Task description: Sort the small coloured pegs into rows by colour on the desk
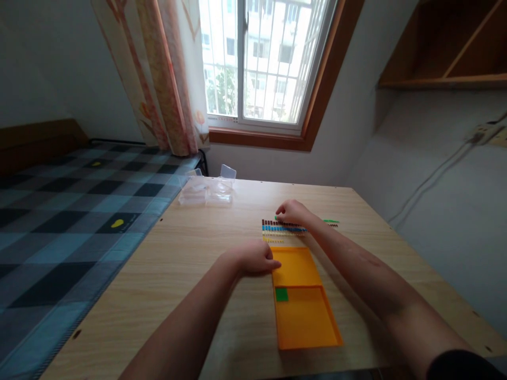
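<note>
An orange case lies opened out flat on the table, its two halves joined along a crosswise edge. My left hand grips the left edge of the far half, thumb over the rim. One flat green square sits in the near half's upper left corner. Beyond the case, small pieces stand in rows: dark brown, blue, cream and yellow. My right hand pinches a small green piece at the far rows' left end. Its forearm hides part of the rows; more green pieces show to the right.
Clear plastic boxes with raised lids stand at the table's far left corner. A bed with a checked cover adjoins the wooden table on the left. A window and curtain are behind; a wall shelf hangs at upper right.
</note>
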Demonstrator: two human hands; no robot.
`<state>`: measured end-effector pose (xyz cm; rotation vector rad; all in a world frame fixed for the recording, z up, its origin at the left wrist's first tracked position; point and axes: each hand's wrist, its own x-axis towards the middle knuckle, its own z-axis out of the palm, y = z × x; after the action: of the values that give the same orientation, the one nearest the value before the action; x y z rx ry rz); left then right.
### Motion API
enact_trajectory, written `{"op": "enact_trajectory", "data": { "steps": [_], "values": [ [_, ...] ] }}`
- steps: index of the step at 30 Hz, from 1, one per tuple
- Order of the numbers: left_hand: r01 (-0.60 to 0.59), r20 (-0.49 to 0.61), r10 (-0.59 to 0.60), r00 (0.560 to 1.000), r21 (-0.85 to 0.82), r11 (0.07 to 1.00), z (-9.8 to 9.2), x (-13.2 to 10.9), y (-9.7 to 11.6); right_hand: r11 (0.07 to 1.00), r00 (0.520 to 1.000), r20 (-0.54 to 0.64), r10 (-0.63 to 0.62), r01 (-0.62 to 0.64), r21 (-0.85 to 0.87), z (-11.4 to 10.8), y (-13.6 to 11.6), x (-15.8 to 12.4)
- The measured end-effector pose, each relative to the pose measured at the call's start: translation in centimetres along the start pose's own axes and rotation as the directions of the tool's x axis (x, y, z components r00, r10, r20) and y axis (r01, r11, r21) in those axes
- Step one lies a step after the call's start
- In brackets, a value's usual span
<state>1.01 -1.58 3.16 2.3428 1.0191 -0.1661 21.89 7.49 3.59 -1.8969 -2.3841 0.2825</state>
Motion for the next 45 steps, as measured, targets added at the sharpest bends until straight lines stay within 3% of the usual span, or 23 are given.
{"op": "enact_trajectory", "data": {
  "steps": [6,10,13,15,19,23,30,38,45],
  "values": [
    [0.014,-0.017,-0.014,1.0,-0.003,1.0,0.1,0.0,0.0,1.0,1.0,-0.02,-0.021,0.021,0.005,0.3,-0.8,0.2],
    [0.014,-0.02,-0.014,1.0,0.003,1.0,0.1,0.0,0.0,0.999,0.995,-0.096,-0.041,0.044,0.025,-1.1,-1.3,-1.1],
    [0.007,-0.013,-0.006,1.0,0.009,1.0,0.2,0.0,-0.1,0.989,0.982,-0.158,-0.106,0.12,0.082,-2.8,-1.0,-4.6],
    [-0.003,-0.014,0.003,1.0,0.017,1.0,0.2,0.1,-0.2,0.929,0.944,-0.204,-0.261,0.303,0.214,-3.7,-0.6,-8.0],
    [-0.006,-0.014,0.007,1.0,0.04,0.999,0.1,0.2,-0.1,0.784,0.845,-0.006,-0.535,0.498,0.371,-4.0,-0.5,-15.2],
    [-0.012,-0.003,0.012,1.0,0.059,0.998,0.0,0.0,0.2,0.762,0.773,0.131,-0.621,0.556,0.332,-2.2,-1.5,-19.1],
    [0.006,0.03,-0.009,1.0,0.087,0.996,-0.1,0.0,0.6,0.78,0.768,0.14,-0.625,0.614,0.12,0.1,-2.1,-19.5],
    [0.001,0.037,-0.004,0.999,0.085,0.996,-0.2,0.0,0.7,0.752,0.739,0.15,-0.657,0.656,0.058,-0.2,-1.7,-19.6],
    [0.004,0.055,-0.009,0.998,0.089,0.996,-0.4,-0.1,0.9,0.759,0.749,0.145,-0.646,0.65,0.027,1.1,-2.2,-19.1]
  ]
}}
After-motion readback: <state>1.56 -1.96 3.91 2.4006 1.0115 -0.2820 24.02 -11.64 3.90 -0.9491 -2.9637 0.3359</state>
